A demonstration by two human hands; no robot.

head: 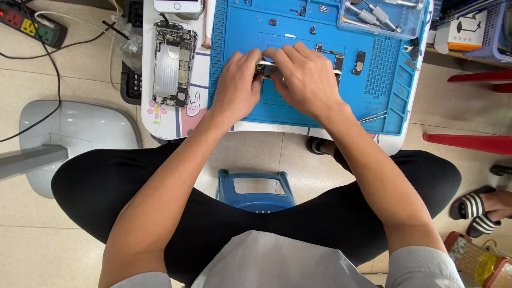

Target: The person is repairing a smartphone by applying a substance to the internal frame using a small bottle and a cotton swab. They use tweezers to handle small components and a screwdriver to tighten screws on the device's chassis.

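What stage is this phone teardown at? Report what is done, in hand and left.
Done: the opened phone body lies stripped beside the blue repair mat, and small removed parts, such as a black module, lie scattered on the mat. In hand: the left hand and right hand together grip a small metallic component. Left: the circuit board lies loose, so nothing looks reassembled.

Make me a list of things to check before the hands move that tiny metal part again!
1. Both hands on the part: left hand and right hand pinch the small metal part: ok.
2. Part over the blue repair mat: ok.
3. Grip firm enough: cannot tell, fingers hide it.
4. Loose circuit board clear of the right hand: not ok, it lies right beside it.
5. Opened phone out of the way, left of the mat: ok.
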